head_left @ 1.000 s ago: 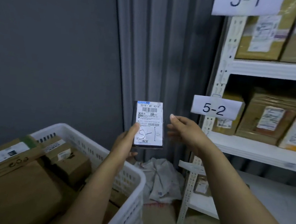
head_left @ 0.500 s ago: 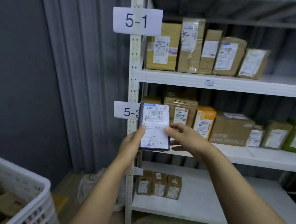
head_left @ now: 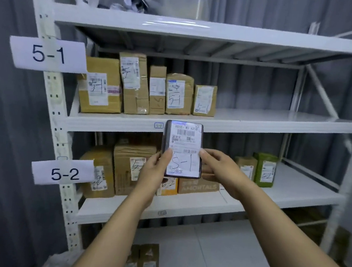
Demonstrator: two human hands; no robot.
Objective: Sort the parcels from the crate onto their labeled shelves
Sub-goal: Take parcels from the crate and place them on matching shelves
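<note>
A small dark parcel (head_left: 184, 140) with a white label handwritten "5-1" is held upright in front of the white rack. My left hand (head_left: 156, 170) grips its lower left edge, thumb on the label. My right hand (head_left: 219, 170) holds its lower right edge, fingers behind it. Behind and above the parcel runs the 5-1 shelf (head_left: 269, 121), marked by the 5-1 sign (head_left: 47, 54), with several brown boxes (head_left: 145, 86) standing at its left. Below it the 5-2 shelf (head_left: 284, 188), by the 5-2 sign (head_left: 64, 173), carries several boxes. The crate is out of view.
The right half of the 5-1 shelf is bare. A green parcel (head_left: 264, 170) stands on the 5-2 shelf. Small boxes (head_left: 144, 262) sit on the bottom shelf. The top shelf (head_left: 203, 28) holds a clear plastic container and crumpled wrapping. Grey corrugated wall lies behind.
My view swung right and up from the white crate to the rack. My right hand closed in and took the parcel's right edge; both hands raised it toward the 5-1 shelf.
</note>
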